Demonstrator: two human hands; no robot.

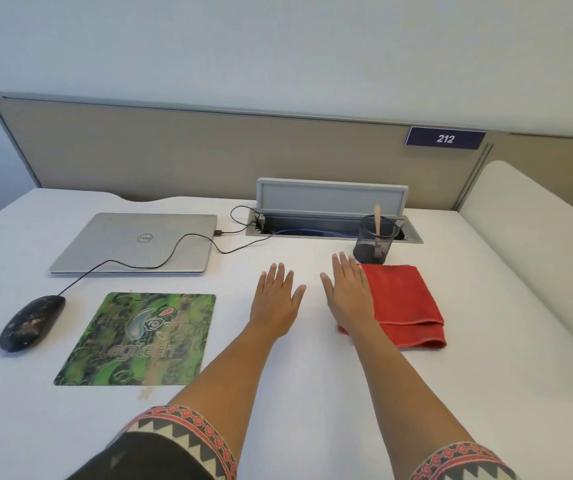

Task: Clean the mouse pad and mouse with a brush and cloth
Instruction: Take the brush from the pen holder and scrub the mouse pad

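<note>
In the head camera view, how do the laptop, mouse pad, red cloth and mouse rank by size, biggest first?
1. mouse pad and laptop: unsure; the pad fills more of the picture but lies nearer.
2. red cloth, partly hidden by the right hand.
3. mouse, smallest.

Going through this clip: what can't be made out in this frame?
1. Brush: the head view shows only its pale handle; the mesh cup obscures its head.
2. Red cloth: its left edge is hidden under the right hand.
3. Mouse: buttons and wheel are too blurred to tell.
4. Left sleeve: cut off by the bottom edge.
</note>
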